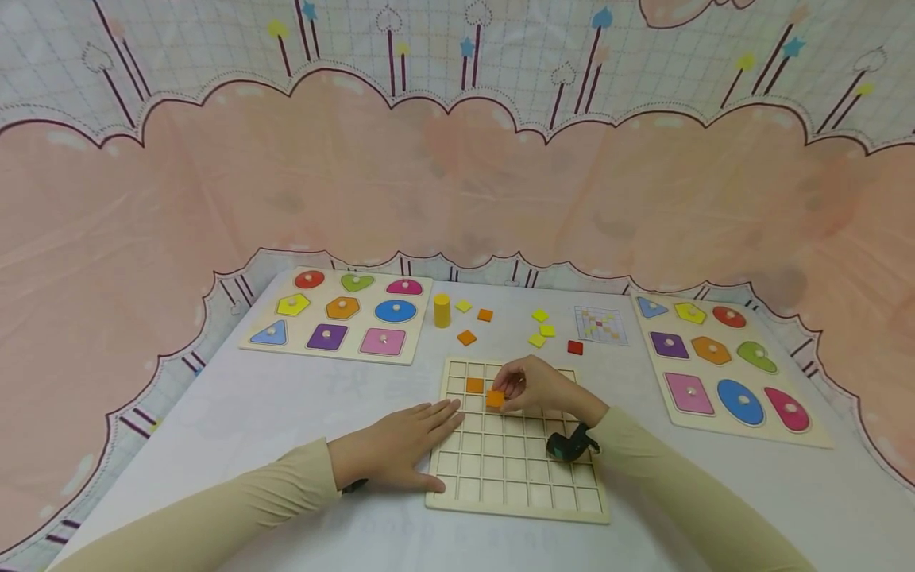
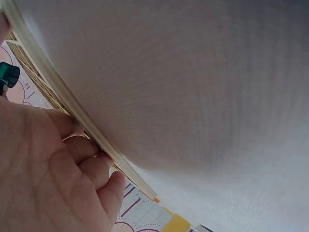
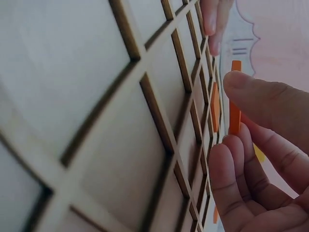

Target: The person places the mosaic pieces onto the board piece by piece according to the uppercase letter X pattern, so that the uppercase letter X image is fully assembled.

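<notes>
The orange tile (image 1: 495,399) sits pinched in my right hand (image 1: 541,388), just above the far rows of the wooden grid board (image 1: 515,477), one cell right and one nearer than the orange tile already seated (image 1: 475,385).

Going left to right: a shape puzzle board (image 1: 337,316) lies far left with all nine knobbed shapes in place. Nearer, my left hand (image 1: 400,449) lies flat, fingers straight and slightly spread, their tips resting on the grid board's left edge to steady it. My right hand's thumb and fingertips (image 3: 244,89) are clamped on the tile; the right wrist view shows it held on edge over the cells.

Beyond the grid, a yellow cylinder (image 1: 442,310) stands with loose tiles to its right: orange (image 1: 467,338), yellow (image 1: 546,330), one red (image 1: 575,347). A pattern card (image 1: 601,325) with coloured squares lies further right, then a second shape puzzle board (image 1: 729,365), also full.

As I judge it, the filling has barely started: one tile set, one in hand, nearly every cell still bare, and several tiles waiting on the table.

I can read no brand, label or writing anywhere; the card shows only coloured squares.
</notes>
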Demonstrator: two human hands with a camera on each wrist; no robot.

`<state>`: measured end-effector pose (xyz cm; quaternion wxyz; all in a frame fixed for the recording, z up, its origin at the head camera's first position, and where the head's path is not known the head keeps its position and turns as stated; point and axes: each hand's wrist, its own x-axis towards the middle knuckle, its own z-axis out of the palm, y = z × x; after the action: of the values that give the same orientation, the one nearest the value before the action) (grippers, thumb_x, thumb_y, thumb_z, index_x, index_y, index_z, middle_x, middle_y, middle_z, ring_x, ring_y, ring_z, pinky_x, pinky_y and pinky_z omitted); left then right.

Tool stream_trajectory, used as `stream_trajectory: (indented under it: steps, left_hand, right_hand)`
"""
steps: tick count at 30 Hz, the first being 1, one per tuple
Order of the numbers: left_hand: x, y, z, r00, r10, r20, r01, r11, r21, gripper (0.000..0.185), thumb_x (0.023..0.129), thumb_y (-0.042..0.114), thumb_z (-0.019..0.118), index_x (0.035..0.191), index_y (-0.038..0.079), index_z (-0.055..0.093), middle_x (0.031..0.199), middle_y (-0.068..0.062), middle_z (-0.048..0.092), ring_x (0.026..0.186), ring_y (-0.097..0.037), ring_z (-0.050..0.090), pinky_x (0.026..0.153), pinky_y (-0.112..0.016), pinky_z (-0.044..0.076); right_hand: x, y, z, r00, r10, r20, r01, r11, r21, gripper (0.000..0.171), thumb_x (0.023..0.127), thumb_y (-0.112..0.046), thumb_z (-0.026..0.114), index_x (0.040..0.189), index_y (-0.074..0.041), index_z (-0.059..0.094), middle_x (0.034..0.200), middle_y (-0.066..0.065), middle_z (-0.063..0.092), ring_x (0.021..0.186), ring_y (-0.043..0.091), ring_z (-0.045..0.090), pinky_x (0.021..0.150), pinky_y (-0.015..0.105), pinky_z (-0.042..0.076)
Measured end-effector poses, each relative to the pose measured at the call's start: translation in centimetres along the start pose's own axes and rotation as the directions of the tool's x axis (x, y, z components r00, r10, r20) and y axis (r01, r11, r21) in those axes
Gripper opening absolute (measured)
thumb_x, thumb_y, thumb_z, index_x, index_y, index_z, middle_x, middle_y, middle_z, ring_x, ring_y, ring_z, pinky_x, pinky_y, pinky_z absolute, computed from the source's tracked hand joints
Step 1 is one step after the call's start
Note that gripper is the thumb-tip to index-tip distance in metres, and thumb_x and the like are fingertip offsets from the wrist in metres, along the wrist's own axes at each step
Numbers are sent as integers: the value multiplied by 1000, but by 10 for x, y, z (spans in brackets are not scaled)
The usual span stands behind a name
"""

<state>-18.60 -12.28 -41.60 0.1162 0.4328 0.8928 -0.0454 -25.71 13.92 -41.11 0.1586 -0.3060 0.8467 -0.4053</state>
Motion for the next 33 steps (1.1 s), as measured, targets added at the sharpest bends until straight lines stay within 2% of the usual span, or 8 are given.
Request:
stream_trajectory:
  steps: [5,10,33]
  left_hand:
    - [-1,0,0,1000,4,-7,-4,1000,5,94,84,69,47,151,11,18,159,-5,14,147,-20,16,118,-37,23]
    - [-1,0,1,1000,5,-10,-5,1000,-1,93,84,69,47,151,11,18,159,-6,15,147,-20,16,118,-37,23]
    - [0,0,0,1000,-3,2,3,1000,-14,94,84,69,47,151,11,17,159,-5,13,147,-20,14,118,-37,22]
  right_hand:
    - [2,-1,4,999,52,16,-51,997,-52,20,73,-4,78,90,-2,68,81,7,64,70,7,54,64,17,50]
    - [3,-1,6,998,67,12,-65,993,-95,18,73,-4,78,88,-4,68,79,5,63,69,8,54,64,17,50]
    - [3,0,6,999,40,4,-39,991,-129,15,73,-5,79,87,-5,71,79,3,66,67,5,54,61,17,50]
